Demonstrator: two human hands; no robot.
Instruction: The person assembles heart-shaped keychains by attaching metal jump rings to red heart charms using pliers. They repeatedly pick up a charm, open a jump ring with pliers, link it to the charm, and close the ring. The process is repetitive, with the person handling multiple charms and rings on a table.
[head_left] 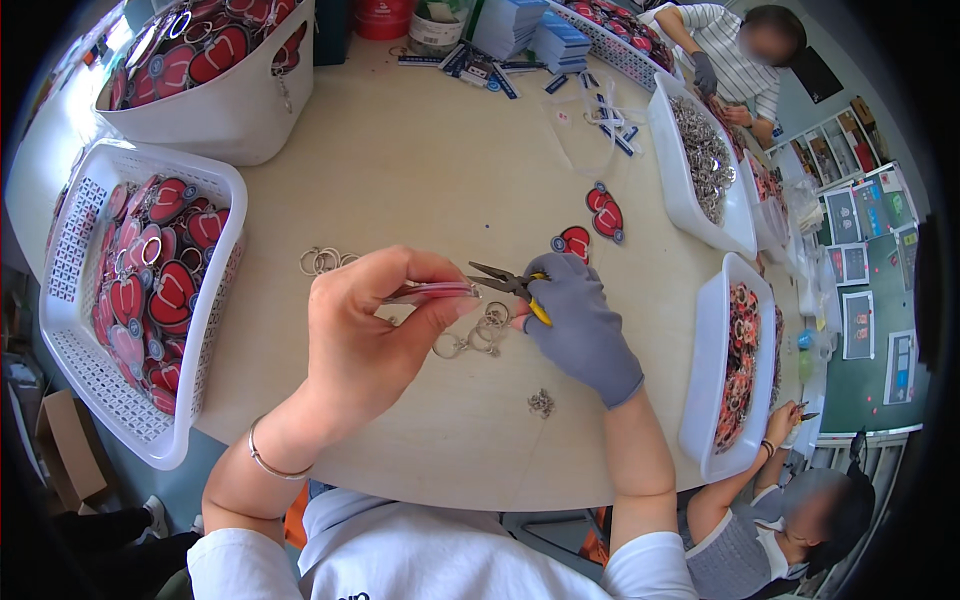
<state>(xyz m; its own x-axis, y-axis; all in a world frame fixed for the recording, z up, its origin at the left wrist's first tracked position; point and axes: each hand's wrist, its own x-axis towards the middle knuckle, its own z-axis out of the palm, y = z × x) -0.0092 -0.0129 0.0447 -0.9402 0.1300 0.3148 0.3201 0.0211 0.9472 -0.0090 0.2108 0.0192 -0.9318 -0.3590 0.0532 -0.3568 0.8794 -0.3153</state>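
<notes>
My bare left hand (pixel 365 325) pinches a flat reddish charm (pixel 432 290), seen edge-on, between thumb and fingers. In a grey glove, my right hand (pixel 583 330) is closed around pliers (pixel 508 281) with yellow handles. Their dark jaws point left and lie beside the charm's right end; whether they touch it I cannot tell. Below the pliers several key rings (pixel 490 328) lie on the table, with more metal rings (pixel 320 261) left of my left hand. A small heap of metal links (pixel 541 403) sits nearer me. Red charms (pixel 606 214) lie beyond my right hand.
A white basket (pixel 225 190) and a larger white tub (pixel 240 125), both full of red charms, stand at the left. On the right are trays of metal parts (pixel 705 160) and small reddish pieces (pixel 738 370). Two co-workers (pixel 735 50) sit along the right side.
</notes>
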